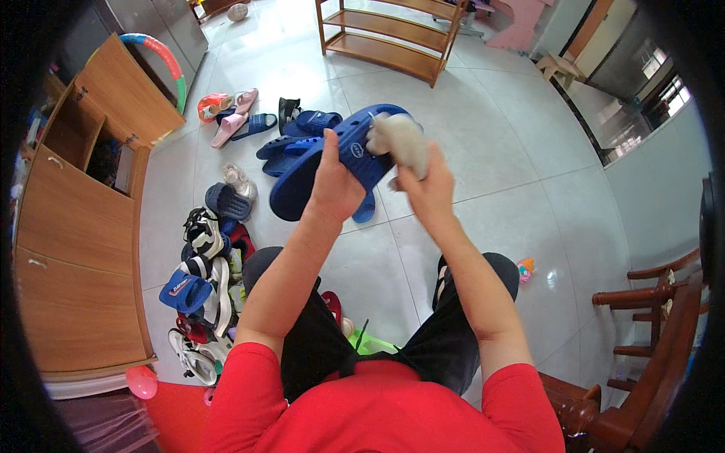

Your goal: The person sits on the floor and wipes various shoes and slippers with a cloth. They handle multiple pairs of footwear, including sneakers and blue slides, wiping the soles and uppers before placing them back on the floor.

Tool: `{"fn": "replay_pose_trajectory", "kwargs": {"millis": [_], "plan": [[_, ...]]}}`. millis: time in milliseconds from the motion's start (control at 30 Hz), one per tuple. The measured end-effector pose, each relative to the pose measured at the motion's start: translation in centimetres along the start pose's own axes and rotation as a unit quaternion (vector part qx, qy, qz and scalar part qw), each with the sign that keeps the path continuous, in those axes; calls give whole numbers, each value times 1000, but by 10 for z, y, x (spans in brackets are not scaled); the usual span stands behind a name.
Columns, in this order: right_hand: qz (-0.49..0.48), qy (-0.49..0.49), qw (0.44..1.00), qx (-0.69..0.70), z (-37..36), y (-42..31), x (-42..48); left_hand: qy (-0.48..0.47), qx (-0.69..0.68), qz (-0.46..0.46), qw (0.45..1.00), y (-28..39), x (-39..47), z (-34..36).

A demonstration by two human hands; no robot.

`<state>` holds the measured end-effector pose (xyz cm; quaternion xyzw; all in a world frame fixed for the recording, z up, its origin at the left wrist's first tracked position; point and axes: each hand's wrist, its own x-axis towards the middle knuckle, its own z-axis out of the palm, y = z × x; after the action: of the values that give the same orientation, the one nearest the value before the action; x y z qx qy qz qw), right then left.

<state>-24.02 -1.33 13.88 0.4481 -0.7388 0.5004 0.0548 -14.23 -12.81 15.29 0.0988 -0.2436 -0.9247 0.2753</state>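
Note:
A blue slide sandal (pixel 294 189) is gripped by my left hand (pixel 337 189), thumb along its sole, raised above the tiled floor. My right hand (pixel 427 184) grasps a pale, blurred cloth (pixel 399 139) against the sandal's strap side. Below and behind the held sandal lie other blue slippers (pixel 280 156) on the floor; the held one partly hides them. Beyond these sits a dark blue ribbed slide (pixel 319 122) near a black shoe (pixel 288 109).
Left of me, a pile of shoes (pixel 198 289) lies beside a wooden cabinet (pixel 73 226) whose door (pixel 127 93) hangs ajar. Pink slippers (pixel 229 130) lie ahead. A wooden shelf rack (pixel 388 54) stands at the back, a wooden chair (pixel 651 351) at right, a small colourful toy (pixel 526 270) nearby.

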Motion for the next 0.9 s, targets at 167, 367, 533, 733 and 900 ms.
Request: {"fn": "replay_pose_trajectory", "kwargs": {"millis": [167, 367, 533, 733, 900], "plan": [[-64, -96, 985, -130, -1, 2, -8, -33, -23, -7, 999, 12, 4, -9], [139, 14, 988, 62, -24, 24, 4, -27, 313, 157, 936, 20, -4, -20], [-47, 93, 994, 32, -28, 22, 19, -70, 573, 81, 812, -8, -10, -4], [-293, 6, 956, -27, 6, -23, 4, -112, 803, 336, 480, -52, 4, -71], [-252, 58, 962, -90, -18, 3, 12, -116, 722, 300, 612, -43, -6, -34]]}}
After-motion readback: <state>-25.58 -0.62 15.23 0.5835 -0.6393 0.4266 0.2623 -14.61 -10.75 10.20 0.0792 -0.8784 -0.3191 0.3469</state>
